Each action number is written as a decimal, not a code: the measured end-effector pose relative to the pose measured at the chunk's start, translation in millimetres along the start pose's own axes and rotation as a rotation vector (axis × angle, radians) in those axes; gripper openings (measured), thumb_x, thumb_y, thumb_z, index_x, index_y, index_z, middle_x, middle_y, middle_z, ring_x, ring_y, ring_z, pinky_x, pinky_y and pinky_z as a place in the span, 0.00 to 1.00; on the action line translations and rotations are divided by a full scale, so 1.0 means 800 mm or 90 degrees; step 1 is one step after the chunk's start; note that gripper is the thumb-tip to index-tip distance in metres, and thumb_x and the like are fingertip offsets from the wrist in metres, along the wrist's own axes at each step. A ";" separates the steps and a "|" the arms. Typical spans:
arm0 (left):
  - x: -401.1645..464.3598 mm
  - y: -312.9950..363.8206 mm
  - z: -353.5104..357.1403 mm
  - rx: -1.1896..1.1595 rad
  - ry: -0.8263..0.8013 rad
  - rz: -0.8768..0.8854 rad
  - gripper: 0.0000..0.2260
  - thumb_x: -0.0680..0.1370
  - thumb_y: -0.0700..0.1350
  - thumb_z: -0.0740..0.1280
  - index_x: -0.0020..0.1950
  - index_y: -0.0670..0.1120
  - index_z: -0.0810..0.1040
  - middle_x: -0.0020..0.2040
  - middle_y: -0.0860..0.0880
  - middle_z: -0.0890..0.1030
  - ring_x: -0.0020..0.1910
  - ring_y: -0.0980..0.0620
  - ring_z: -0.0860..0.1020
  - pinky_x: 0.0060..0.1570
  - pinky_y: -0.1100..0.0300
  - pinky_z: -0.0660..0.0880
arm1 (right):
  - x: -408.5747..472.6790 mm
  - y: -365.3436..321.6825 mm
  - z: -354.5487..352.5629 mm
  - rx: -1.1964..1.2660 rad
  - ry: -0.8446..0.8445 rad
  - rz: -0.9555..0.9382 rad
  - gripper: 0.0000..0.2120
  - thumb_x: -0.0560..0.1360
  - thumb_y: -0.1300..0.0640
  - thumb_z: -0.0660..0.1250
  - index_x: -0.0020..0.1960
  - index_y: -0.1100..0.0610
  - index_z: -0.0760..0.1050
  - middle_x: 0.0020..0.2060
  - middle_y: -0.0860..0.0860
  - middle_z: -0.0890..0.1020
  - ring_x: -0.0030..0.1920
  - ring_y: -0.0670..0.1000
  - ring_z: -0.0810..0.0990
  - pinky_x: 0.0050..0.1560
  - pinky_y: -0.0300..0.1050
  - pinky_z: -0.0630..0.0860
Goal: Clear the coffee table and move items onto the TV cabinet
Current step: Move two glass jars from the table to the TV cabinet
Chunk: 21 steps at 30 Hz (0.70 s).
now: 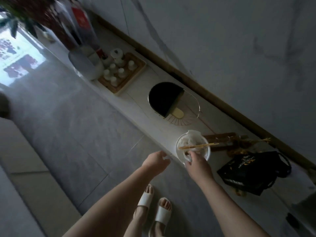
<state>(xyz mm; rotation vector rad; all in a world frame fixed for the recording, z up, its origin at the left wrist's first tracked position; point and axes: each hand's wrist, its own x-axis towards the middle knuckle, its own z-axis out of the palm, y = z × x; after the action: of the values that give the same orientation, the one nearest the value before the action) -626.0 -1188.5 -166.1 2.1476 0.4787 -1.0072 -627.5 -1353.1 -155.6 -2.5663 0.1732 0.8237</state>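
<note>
A white perforated basket (206,148) with crumpled tissue and wooden skewers (198,146) sits at the front edge of the long white TV cabinet (136,98). My right hand (196,162) grips the basket's near rim. My left hand (156,159) hovers just left of it over the cabinet edge, fingers loosely curled; whether something small and pale is in its fingertips is unclear.
On the cabinet stand a black fan on a wire dish (165,99), a wooden tray of small white cups (122,73), a white vase (85,64), wooden pieces (220,140) and a black bag (251,171). Grey floor lies below, a sofa (25,177) at left.
</note>
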 end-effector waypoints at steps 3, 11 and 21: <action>-0.050 -0.006 -0.034 0.028 0.044 0.005 0.19 0.76 0.55 0.64 0.65 0.52 0.74 0.59 0.48 0.80 0.55 0.50 0.79 0.52 0.60 0.74 | -0.032 -0.046 -0.020 -0.073 -0.006 -0.076 0.17 0.78 0.54 0.58 0.65 0.56 0.69 0.62 0.55 0.77 0.62 0.57 0.74 0.58 0.48 0.72; -0.176 -0.098 -0.123 -0.014 0.172 -0.086 0.18 0.74 0.59 0.63 0.60 0.52 0.78 0.59 0.51 0.80 0.59 0.50 0.78 0.52 0.62 0.72 | -0.104 -0.183 -0.028 -0.232 -0.062 -0.242 0.19 0.78 0.50 0.56 0.68 0.53 0.68 0.64 0.54 0.75 0.65 0.56 0.72 0.62 0.48 0.69; -0.278 -0.251 -0.228 -0.165 0.299 -0.191 0.19 0.75 0.62 0.59 0.41 0.48 0.76 0.48 0.47 0.82 0.50 0.47 0.80 0.42 0.59 0.71 | -0.159 -0.392 0.034 -0.340 -0.084 -0.415 0.21 0.78 0.45 0.57 0.68 0.52 0.67 0.64 0.53 0.74 0.66 0.54 0.72 0.63 0.47 0.68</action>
<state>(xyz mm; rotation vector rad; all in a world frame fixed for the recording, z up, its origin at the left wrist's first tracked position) -788.1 -925.6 -0.4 2.1039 1.1187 -0.5392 -668.2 -1061.4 13.4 -2.7332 -0.9921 0.8415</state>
